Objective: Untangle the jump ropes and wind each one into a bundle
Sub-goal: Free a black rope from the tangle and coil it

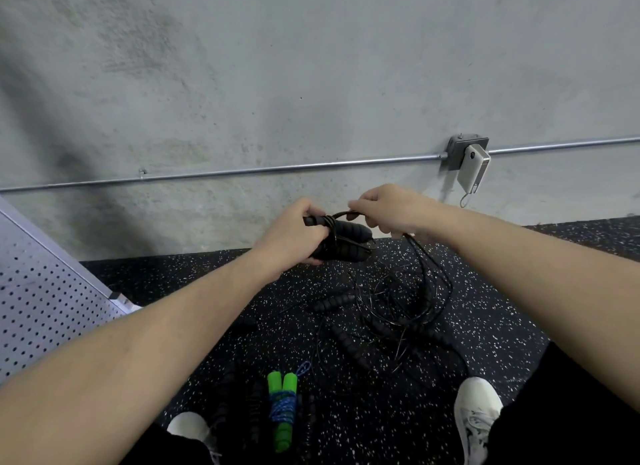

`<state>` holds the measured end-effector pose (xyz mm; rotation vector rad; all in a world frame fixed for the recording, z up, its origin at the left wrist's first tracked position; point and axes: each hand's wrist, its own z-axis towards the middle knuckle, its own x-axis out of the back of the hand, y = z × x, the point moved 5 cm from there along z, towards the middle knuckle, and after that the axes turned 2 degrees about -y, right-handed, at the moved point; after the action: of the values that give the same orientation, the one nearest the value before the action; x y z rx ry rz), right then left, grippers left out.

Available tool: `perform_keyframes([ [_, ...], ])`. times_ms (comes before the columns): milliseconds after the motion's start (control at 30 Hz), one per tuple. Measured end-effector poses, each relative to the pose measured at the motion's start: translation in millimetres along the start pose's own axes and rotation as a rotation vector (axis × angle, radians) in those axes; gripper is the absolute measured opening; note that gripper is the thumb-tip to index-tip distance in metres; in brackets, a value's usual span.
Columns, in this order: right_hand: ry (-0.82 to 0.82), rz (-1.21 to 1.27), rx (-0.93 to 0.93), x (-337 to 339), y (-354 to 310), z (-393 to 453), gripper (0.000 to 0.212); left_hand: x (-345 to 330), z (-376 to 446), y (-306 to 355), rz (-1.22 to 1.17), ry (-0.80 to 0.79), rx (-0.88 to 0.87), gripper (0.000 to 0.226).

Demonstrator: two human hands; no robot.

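Head view, floor [485, 308]: dark speckled mat at the foot of a concrete wall [311, 83]; I judge everything lies low here so slack cord can pool as I work.
Tangled ropes [391, 319]: black cords and ribbed black handles heaped on the mat ahead of my feet, not yet separated.
Finished bundle [282, 409]: green-handled rope wound in blue cord, lying near my left shoe [188, 426], well apart from the heap, likely set aside as done.
Black handles [343, 242]: paired side by side, held above the mat, cord turns around them.
Left hand [294, 236]: fingers curled tight around the paired handles, steadying them as the core.
Right hand [388, 210]: fingers pinch the cord [341, 215] just beside the handles; its slack trails down into the heap.
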<state>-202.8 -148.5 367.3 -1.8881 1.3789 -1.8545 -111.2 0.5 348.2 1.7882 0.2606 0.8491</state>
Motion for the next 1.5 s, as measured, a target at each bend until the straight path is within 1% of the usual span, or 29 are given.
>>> perform_keyframes([
  [67,-0.064,0.034,-0.086,-3,6,-2,0.037,2,0,2,-0.024,0.051,-0.027,0.015],
  [133,-0.128,0.149,-0.122,-8,4,-6,0.038,7,-1,6,-0.055,0.102,-0.054,0.017],
  [233,-0.127,0.369,-0.064,-16,-10,-15,0.032,15,-1,11,-0.104,0.186,-0.097,0.020],
  [300,-0.102,0.463,-0.018,-24,-15,-21,0.029,17,-3,12,-0.163,0.235,-0.114,0.021],
  [367,-0.105,0.546,0.008,-31,-18,-24,0.028,15,-4,11,-0.271,0.276,-0.097,0.020],
  [467,-0.132,0.632,0.063,-38,-24,-27,0.029,16,-5,9,-0.559,0.335,-0.026,0.014],
  [567,-0.142,0.561,0.131,-37,-24,-28,0.029,19,-1,8,-0.812,0.320,0.017,0.011],
  [667,-0.159,0.461,0.188,-34,-19,-28,0.029,17,-2,8,-0.933,0.228,0.070,0.024],
  [767,-0.215,0.413,0.231,-38,-14,-31,0.029,15,-6,5,-1.073,0.191,0.156,0.022],
  [867,-0.226,0.350,0.264,-37,-10,-32,0.030,18,-5,4,-1.182,0.129,0.219,0.020],
  [933,-0.209,0.302,0.261,-34,-6,-32,0.034,21,-2,4,-1.142,0.081,0.236,0.019],
  [1033,-0.133,0.122,0.236,-25,4,-29,0.052,17,0,5,-1.067,-0.014,0.252,0.017],
  [1100,-0.112,0.070,0.216,-18,10,-26,0.056,14,1,5,-1.025,-0.072,0.251,0.019],
  [1167,-0.136,0.072,0.229,-13,13,-24,0.050,12,2,5,-0.998,-0.120,0.248,0.021],
  [1267,-0.153,0.027,0.282,-10,14,-22,0.026,12,4,6,-0.955,-0.187,0.229,0.022],
  [1300,-0.147,0.008,0.286,-9,13,-21,0.022,13,5,6,-0.912,-0.212,0.214,0.024],
  [1400,-0.118,-0.052,0.228,-3,19,-18,0.022,11,4,6,-0.725,-0.313,0.163,0.027],
  [1500,-0.094,-0.032,0.233,4,22,-13,0.030,6,1,9,-0.491,-0.395,0.119,0.026],
])
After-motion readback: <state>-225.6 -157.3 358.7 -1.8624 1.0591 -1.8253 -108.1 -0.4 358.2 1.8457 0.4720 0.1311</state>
